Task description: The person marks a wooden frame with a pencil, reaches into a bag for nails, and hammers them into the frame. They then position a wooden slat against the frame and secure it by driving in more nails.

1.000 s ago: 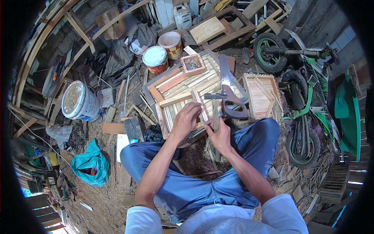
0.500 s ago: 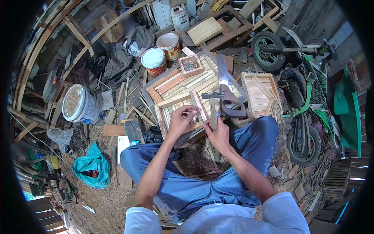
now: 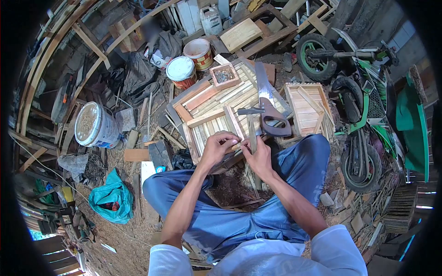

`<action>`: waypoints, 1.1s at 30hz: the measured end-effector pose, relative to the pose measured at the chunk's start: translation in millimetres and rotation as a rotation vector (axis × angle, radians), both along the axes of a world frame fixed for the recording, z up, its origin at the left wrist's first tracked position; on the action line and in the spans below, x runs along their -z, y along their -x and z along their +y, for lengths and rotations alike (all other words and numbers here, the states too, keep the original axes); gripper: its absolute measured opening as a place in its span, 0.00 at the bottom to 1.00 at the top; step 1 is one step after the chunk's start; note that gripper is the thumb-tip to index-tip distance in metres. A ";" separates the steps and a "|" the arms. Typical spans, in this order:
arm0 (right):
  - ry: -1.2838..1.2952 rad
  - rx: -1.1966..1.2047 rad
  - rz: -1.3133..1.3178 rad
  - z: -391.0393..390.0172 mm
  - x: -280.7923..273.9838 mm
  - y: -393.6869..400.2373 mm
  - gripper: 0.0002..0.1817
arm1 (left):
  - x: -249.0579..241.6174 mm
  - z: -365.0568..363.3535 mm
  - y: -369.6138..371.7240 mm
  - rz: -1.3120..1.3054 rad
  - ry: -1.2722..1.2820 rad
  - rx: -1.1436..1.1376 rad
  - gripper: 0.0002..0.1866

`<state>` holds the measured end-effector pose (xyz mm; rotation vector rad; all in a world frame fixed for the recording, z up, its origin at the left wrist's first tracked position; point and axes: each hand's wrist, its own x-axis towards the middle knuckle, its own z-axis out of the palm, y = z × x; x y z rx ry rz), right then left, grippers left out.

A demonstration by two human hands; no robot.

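A hammer [image 3: 251, 111] stands head up in front of me, and my right hand [image 3: 259, 160] is wrapped round its handle. My left hand [image 3: 218, 147] pinches at the near corner of a slatted wooden crate [image 3: 191, 138], its fingertips almost meeting those of the right hand; whatever small thing sits in that pinch is too small to make out. Just right of the hammer head lies a handsaw [image 3: 275, 123], its blade pointing away. Beyond the crate, a small wooden box [image 3: 224, 76] of what look like nails rests on the wooden strips [image 3: 241, 97].
At the right stands another slatted crate [image 3: 304, 108] with loose strips in it, then a green motorbike [image 3: 363, 106]. Buckets [image 3: 180, 70] are at the back, and a bigger one [image 3: 94, 124] at left. A teal bag [image 3: 110, 198] lies on the sawdust-covered floor.
My left hand has moved down and right along the crate, to the near corner beside the right hand. The right hand and hammer have hardly moved.
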<state>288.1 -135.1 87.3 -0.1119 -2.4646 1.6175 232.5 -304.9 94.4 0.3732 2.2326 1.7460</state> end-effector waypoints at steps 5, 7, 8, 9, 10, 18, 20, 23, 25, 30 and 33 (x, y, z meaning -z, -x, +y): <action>0.027 -0.007 0.016 0.2 -3.0 0.1 0.11 | 0.9 0.4 -0.3 0.121 0.103 0.000 0.06; 0.033 -0.007 0.018 -0.3 -3.8 -0.5 0.11 | 3.1 0.8 -0.3 0.164 0.119 -0.003 0.05; 0.031 -0.004 0.023 -0.5 -3.0 -0.3 0.11 | 4.0 1.1 -0.4 0.176 0.125 -0.007 0.05; 0.030 -0.001 0.028 -0.6 -2.7 -0.1 0.11 | 4.2 1.9 -0.6 0.188 0.130 -0.011 0.05; 0.023 -0.002 0.020 -0.6 -2.9 -0.3 0.11 | 4.4 2.3 -1.1 0.199 0.136 -0.015 0.05; 0.005 0.000 0.031 -0.5 0.8 0.0 0.12 | 2.4 5.2 -3.8 0.234 0.161 -0.035 0.05; -0.007 0.001 0.040 -0.6 1.5 -0.7 0.12 | 0.7 7.0 -5.2 0.268 0.177 -0.041 0.05; -0.005 -0.004 0.014 1.5 -6.6 0.6 0.11 | -1.7 8.9 -7.9 0.318 0.191 -0.055 0.05; 0.013 0.013 0.006 3.8 -12.8 0.0 0.11 | -3.0 9.3 -10.5 0.331 0.194 -0.059 0.05; 0.211 0.039 -0.372 19.3 -61.4 -2.0 0.13 | 4.2 10.4 -15.0 0.366 0.175 -0.098 0.05; -0.001 -0.097 -0.336 30.1 -85.3 -13.5 0.15 | 2.6 9.8 -18.4 0.370 0.179 -0.115 0.05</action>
